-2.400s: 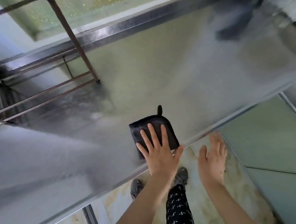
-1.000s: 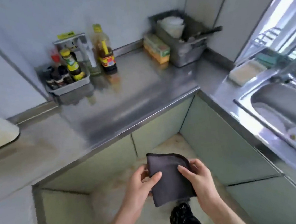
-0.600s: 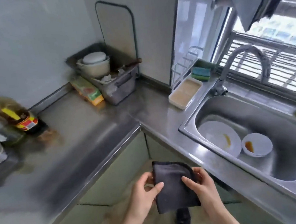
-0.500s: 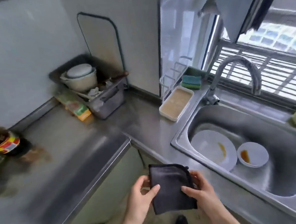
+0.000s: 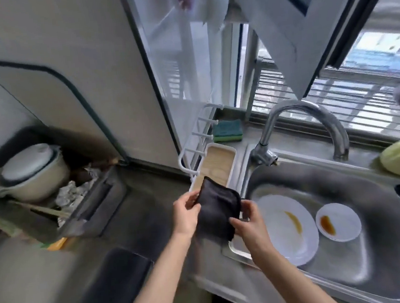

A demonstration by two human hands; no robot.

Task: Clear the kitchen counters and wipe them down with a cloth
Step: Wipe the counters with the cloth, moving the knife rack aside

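A folded black cloth (image 5: 216, 209) is held between both my hands, above the steel counter (image 5: 141, 213) at the left rim of the sink. My left hand (image 5: 186, 213) pinches its upper left edge. My right hand (image 5: 246, 222) grips its lower right edge. The cloth hangs in the air and touches nothing else. The counter runs left from the sink into the corner.
The steel sink (image 5: 365, 252) holds a large white plate (image 5: 286, 226) and a small white dish (image 5: 337, 221), both sauce-stained. A tap (image 5: 306, 128) arches over it. A white tray (image 5: 216, 167), a green sponge (image 5: 227, 130) and a metal bin with a pot (image 5: 27, 171) stand behind.
My view has swung from the left counter to the sink corner. Both hands have carried the cloth up and forward, from below the counter edge to beside the sink.
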